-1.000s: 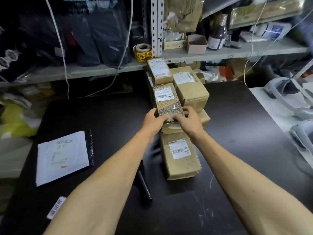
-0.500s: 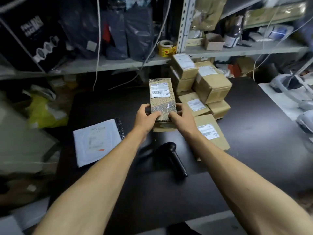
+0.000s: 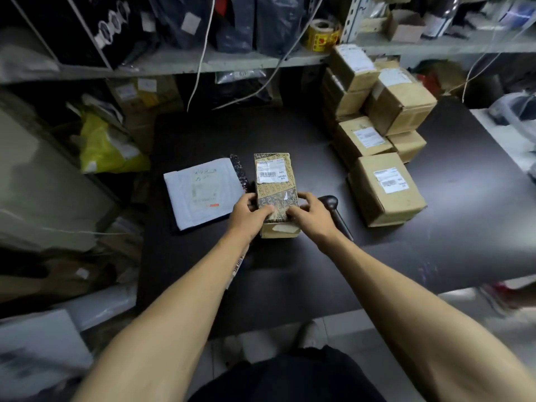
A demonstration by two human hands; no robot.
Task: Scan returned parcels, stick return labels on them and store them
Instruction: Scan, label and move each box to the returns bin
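Observation:
A narrow brown parcel (image 3: 275, 181) wrapped in printed tape, with a white barcode label on top, stands on the black table (image 3: 290, 265) near its middle. My left hand (image 3: 249, 210) grips its near left side and my right hand (image 3: 310, 214) grips its near right side. A black handheld scanner (image 3: 333, 210) lies on the table just right of my right hand, partly hidden by it. A strip of return labels (image 3: 236, 271) shows under my left forearm.
A white mailer bag (image 3: 203, 190) lies left of the parcel. A stack of brown labelled boxes (image 3: 383, 181) fills the right back of the table. Shelves (image 3: 203, 60) behind hold dark bags, a yellow tape roll (image 3: 320, 36) and hanging cables.
Both hands carried the narrow parcel from the box stack leftward and toward me, bringing it down beside the white mailer. The view has swung left.

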